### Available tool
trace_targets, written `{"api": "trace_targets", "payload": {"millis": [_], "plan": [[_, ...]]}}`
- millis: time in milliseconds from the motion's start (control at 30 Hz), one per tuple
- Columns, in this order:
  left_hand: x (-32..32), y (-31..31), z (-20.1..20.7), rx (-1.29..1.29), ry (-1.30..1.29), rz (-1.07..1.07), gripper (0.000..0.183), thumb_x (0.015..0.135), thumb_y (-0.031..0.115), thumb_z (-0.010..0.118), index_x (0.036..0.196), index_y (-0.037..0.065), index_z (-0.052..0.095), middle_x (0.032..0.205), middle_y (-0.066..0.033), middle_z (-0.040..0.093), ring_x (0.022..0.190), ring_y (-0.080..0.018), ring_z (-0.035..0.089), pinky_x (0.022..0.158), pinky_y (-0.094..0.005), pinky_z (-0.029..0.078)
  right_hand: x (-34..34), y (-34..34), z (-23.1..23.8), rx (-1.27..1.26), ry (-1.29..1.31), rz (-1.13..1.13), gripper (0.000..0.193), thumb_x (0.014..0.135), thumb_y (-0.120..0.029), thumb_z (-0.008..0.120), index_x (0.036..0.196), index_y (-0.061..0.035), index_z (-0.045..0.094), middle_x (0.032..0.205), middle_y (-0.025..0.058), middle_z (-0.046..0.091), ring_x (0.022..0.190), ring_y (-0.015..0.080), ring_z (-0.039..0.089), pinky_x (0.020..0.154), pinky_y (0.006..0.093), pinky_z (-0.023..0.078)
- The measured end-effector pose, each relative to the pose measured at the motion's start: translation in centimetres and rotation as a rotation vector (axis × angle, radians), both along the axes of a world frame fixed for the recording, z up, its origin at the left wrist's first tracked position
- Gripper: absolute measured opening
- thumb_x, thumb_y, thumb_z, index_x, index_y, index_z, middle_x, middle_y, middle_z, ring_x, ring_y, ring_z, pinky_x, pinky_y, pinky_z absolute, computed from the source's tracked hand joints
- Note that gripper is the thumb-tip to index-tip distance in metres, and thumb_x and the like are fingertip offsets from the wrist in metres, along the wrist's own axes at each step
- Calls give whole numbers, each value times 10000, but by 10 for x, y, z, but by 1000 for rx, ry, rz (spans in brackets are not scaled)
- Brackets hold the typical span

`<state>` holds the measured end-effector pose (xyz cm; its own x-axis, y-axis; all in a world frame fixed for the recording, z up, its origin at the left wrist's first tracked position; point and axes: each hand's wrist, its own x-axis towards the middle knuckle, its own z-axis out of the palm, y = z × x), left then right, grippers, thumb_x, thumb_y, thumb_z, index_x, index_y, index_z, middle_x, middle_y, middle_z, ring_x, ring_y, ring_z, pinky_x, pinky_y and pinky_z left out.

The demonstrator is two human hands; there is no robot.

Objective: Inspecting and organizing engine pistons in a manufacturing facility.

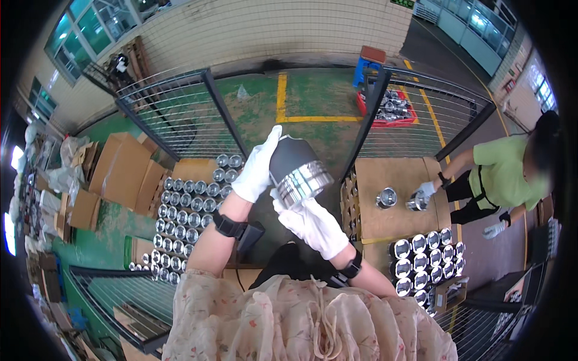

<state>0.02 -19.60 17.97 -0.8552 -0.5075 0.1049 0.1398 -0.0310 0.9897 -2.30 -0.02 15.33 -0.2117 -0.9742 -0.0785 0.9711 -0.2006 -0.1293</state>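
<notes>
I hold a round metal part (296,170), a piston with a dark skirt and a shiny grooved ring end, in front of me with both white-gloved hands. My left hand (257,165) lies flat along its left side, fingers pointing up. My right hand (311,224) cups it from below at the shiny end. Each wrist wears a black band. Below to the left, many similar shiny parts (186,210) stand in rows on cardboard inside a wire cage.
A second wire cage (421,102) on the right holds cardboard sheets (397,222) and more shiny parts (424,259). A person in a green top (506,174) with white gloves reaches into it. Cardboard boxes (120,168) stand at left. A red crate (388,111) sits beyond.
</notes>
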Motion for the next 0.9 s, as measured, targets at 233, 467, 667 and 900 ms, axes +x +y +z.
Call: {"api": "trace_targets", "payload": {"millis": [233,467,667,900], "plan": [[8,0,31,-534,67,-42,401,994,322,463,1172,0,624,1021,-47,664,918,-134,582,853,-258,429,-26,-29,-18,1,122,-84,553,919,-202,594,1364,25,358,1290,215,508,1094,303,598,904,377,556],[33,35,0,600,225,-58,514,932,110,537,1409,40,356,1381,-92,443,1278,-192,419,1088,-374,287,-73,-19,-5,214,571,-359,577,851,-27,625,1383,-80,409,1265,89,555,1116,227,581,905,393,534],[14,51,-18,844,291,-143,462,906,60,480,1361,26,404,1322,-122,505,1224,-243,487,1057,-393,372,-81,6,24,540,1635,-530,786,767,110,612,1467,-88,315,1263,89,584,1108,175,584,934,320,483],[-24,66,-25,1124,461,-357,534,966,426,334,1249,8,505,1234,-165,571,1136,-287,559,1007,-439,440,-54,22,54,635,2132,-812,861,667,22,719,1440,-97,359,1185,130,591,1050,320,575,856,374,491]]}}
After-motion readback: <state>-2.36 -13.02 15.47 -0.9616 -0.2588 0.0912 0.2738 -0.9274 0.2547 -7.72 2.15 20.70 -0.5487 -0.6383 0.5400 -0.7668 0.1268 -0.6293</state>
